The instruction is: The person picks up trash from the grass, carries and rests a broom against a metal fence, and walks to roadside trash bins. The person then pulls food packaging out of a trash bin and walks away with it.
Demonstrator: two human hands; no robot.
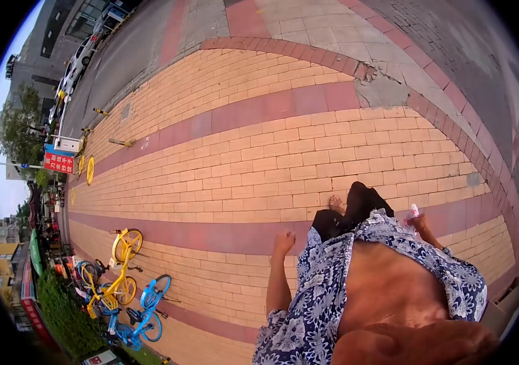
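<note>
On the left of my body, my left hand (284, 241) hangs over the paving with its fingers curled in, and nothing shows in it. My right hand (420, 222) is closed around a small clear plastic bottle (414, 211) with a white and red top, out to the right of my body. Between the arms is a blue and white patterned shirt (320, 280), open over the bare torso. Dark trousers (366, 201) and one foot (336, 204) show beyond it.
The picture lies sideways, with sky at the left. Tan and red paving (241, 152) surrounds me. A yellow bicycle (126, 246) and a blue bicycle (150, 304) are at the lower left. Short bollards (120, 142), a red sign (59, 162) and parked cars (83, 55) are farther off.
</note>
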